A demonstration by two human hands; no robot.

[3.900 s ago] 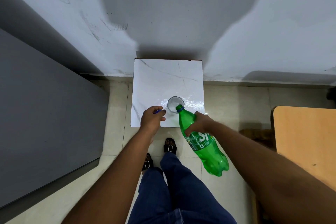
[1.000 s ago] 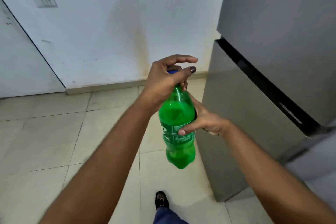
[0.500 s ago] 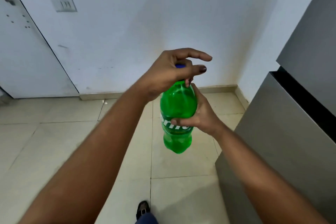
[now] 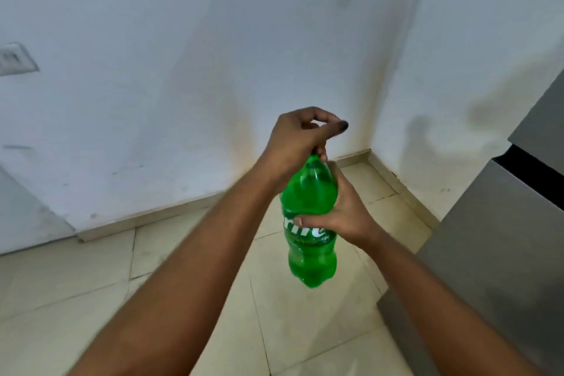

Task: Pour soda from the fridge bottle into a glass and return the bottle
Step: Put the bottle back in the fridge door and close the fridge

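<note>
Head view: the green soda bottle hangs upright in mid-air above the tiled floor, left of the grey fridge. The right hand is clamped around its labelled middle; the left hand is closed over its top, hiding the cap.

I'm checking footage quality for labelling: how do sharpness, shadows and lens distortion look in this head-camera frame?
Head view: the green bottle and both hands are fairly sharp, with the label partly readable; soft shadows of the arms fall on the white wall; wide-angle bending slants the wall corner and the fridge edge; lighting is dim and even, without strong glare.
</note>
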